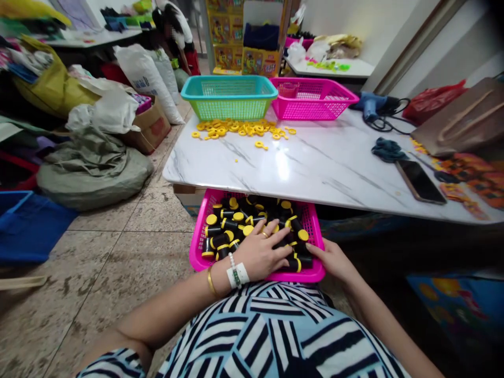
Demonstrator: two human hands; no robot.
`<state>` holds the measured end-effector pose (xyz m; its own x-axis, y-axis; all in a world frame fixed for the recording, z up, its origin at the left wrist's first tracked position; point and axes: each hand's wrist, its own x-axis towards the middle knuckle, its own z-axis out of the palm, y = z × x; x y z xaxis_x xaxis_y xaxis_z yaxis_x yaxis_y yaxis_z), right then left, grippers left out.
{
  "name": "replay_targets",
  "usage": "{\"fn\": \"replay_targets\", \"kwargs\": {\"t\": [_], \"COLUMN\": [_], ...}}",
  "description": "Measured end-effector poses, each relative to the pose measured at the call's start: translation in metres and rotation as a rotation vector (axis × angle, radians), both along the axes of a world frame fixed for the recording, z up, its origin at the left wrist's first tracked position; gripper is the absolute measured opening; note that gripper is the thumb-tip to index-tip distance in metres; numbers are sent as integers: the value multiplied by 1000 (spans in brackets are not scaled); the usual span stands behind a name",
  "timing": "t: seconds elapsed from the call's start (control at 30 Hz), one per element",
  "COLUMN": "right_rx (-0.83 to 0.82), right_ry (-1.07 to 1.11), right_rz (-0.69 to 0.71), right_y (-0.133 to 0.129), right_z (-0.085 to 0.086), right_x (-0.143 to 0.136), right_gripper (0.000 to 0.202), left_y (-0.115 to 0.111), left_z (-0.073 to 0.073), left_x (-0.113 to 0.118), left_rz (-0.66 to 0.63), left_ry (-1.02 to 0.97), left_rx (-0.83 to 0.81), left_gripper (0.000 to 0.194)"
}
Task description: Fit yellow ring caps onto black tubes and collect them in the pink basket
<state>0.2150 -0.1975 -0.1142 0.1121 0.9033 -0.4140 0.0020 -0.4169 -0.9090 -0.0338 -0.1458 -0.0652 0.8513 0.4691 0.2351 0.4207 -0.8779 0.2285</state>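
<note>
A pink plastic basket [196, 247] rests against my lap, its far end at the marble-patterned table's edge. Inside lie many small black cylinders with yellow ends [222, 239], jumbled in all directions. My left hand [262, 254] lies palm down over them with its fingers spread, touching the pieces near the basket's front right. At the right front corner, my right hand [334, 258] holds the basket's rim, thumb over the edge; its other fingers are hidden under the rim. Yellow plastic ring-shaped pieces [240, 127] are heaped toward the table's far side.
On the white table [307, 168] stand a teal-and-green basket [229, 107] and another pink basket [315, 107]. To the right lie a phone [421, 181], a dark cloth [388, 149], a blue heat gun [370, 105] and a paper bag [464, 118]. Sacks [94, 165] crowd the left floor; a person bends down behind.
</note>
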Motion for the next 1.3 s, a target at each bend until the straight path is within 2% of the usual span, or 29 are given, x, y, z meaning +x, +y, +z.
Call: {"fn": "replay_targets", "kwargs": {"t": [0.13, 0.23, 0.33, 0.47, 0.5, 0.53, 0.6, 0.67, 0.7, 0.73, 0.8, 0.97, 1.03, 1.13, 1.2, 1.3], "right_rx": [-14, -49, -87, -147, -158, -164, -159, -137, -122, -106, -63, 102, 149, 186, 205, 222], "right_ry": [-11, -34, -41, -8, 2, 10, 15, 12, 11, 9, -3, -87, -97, -94, -85, -71], "right_rz": [-7, -10, -50, -128, -147, -160, -167, -160, -156, -154, -155, -138, -113, -71, -48, -26], "right_y": [7, 7, 3, -4, -6, -7, -10, -13, -15, -16, -18, -13, -10, -8, -9, -8], "right_z": [-8, -9, -7, -1, 0, 1, 1, 0, 0, -1, -2, -2, -2, -9, -21, -49], "right_x": [6, 13, 16, 11, 9, 7, 4, 3, 3, 3, 3, 10, 14, 20, 26, 34], "right_gripper": [48, 48, 50, 54, 53, 53, 50, 49, 48, 48, 48, 55, 56, 59, 62, 64], "left_y": [45, 71, 84, 88, 88, 88, 87, 88, 90, 92, 101, 120, 120, 112, 104, 94], "left_z": [-14, -23, -28, -23, -20, -17, -12, -13, -15, -19, -26, -40, -46, -55, -58, -54], "left_x": [-6, -11, -17, -29, -30, -30, -27, -23, -20, -18, -13, -10, -16, -30, -38, -38], "left_rz": [217, 255, 262, 434, 416, 345, 89, -95, -103, -63, 96, 475, 558, 616, 652, 684], "left_ry": [36, 25, -75, -180, -180, -167, -104, -22, 8, 26, 50, 174, 144, 61, 2, -73], "left_rx": [-61, -197, -287, -305, -305, -301, -271, -205, -171, -148, -144, -280, -282, -279, -244, -169], "left_gripper": [39, 40, 42, 43, 44, 48, 57, 53, 47, 41, 38, 44, 46, 47, 48, 48]}}
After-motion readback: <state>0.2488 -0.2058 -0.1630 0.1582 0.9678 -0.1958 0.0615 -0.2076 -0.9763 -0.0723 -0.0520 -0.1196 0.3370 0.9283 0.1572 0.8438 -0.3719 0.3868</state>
